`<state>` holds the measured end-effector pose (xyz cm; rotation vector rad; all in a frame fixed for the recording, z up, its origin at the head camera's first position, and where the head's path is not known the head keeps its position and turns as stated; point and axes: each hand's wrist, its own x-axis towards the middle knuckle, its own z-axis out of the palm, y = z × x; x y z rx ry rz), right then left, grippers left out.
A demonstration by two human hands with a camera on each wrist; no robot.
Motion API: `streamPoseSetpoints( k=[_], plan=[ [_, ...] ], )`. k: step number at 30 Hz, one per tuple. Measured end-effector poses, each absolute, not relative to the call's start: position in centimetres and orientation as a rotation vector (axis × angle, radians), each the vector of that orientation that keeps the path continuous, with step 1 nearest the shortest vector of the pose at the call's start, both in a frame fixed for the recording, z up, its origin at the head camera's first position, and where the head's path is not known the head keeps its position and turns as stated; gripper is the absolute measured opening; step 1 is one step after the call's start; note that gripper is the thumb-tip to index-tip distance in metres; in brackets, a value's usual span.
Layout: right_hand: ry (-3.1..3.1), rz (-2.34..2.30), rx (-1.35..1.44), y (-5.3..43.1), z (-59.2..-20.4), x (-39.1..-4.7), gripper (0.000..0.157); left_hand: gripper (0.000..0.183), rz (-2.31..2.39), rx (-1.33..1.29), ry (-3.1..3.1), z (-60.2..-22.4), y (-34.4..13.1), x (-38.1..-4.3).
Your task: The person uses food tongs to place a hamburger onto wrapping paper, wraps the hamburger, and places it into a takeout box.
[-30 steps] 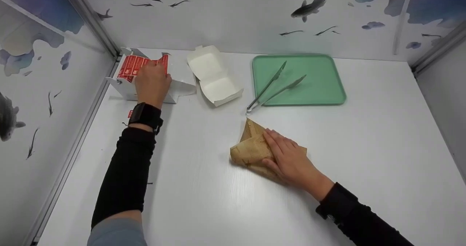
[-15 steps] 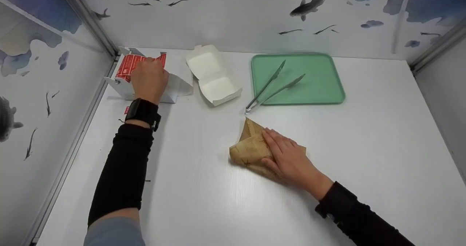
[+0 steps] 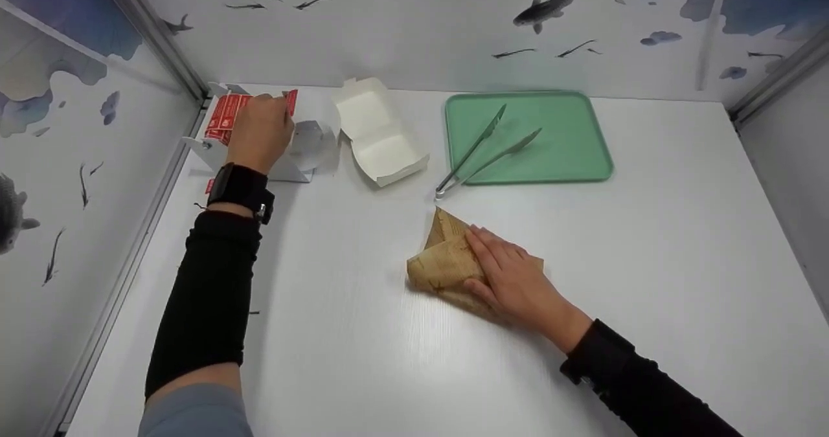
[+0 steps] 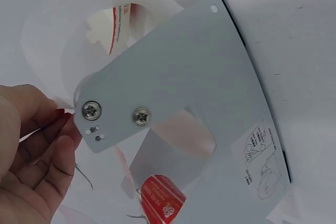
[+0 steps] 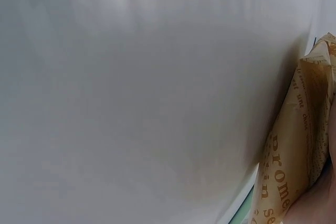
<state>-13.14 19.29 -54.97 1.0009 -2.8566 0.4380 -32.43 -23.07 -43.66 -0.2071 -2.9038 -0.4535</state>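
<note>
My left hand [image 3: 261,133] is over a white metal label dispenser [image 3: 290,174] at the back left, with a strip of red printed labels [image 3: 222,114] across its top. In the left wrist view, thumb and fingers pinch a small red label edge [image 4: 65,113] at the dispenser's tip; a translucent backing strip [image 4: 42,35] curls beside it. My right hand [image 3: 518,288] lies with straight fingers on a folded brown printed paper wrap [image 3: 447,265] in the middle of the table. The right wrist view shows that wrap [image 5: 286,156] at its right edge; what it contains is hidden.
An open white clamshell box [image 3: 385,139] stands right of the dispenser. Metal tongs [image 3: 469,158] lie spread on a green tray [image 3: 570,145] at the back, their hinge end over its front edge. Walls enclose the table [image 3: 363,359] at the back and sides.
My left hand has shifted slightly left and toward the back at the dispenser. The translucent strip beside it has changed from a pointed shape to a curl. The right hand stays on the wrap.
</note>
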Motion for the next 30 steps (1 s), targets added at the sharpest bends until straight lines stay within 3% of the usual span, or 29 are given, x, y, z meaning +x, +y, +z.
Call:
streamPoseSetpoints(
  k=[15, 30],
  plan=[
    [-2.859, 0.437, 0.997, 19.24, -54.89, -13.20, 0.076, 0.040, -0.338, -0.343, -2.941, -43.87, -23.68, -32.56],
    [-2.863, 0.434, 0.994, 19.17, -55.06, -13.14, 0.075, 0.023, -0.215, -0.412, -2.878, -44.24, -23.98, -32.30]
  ],
)
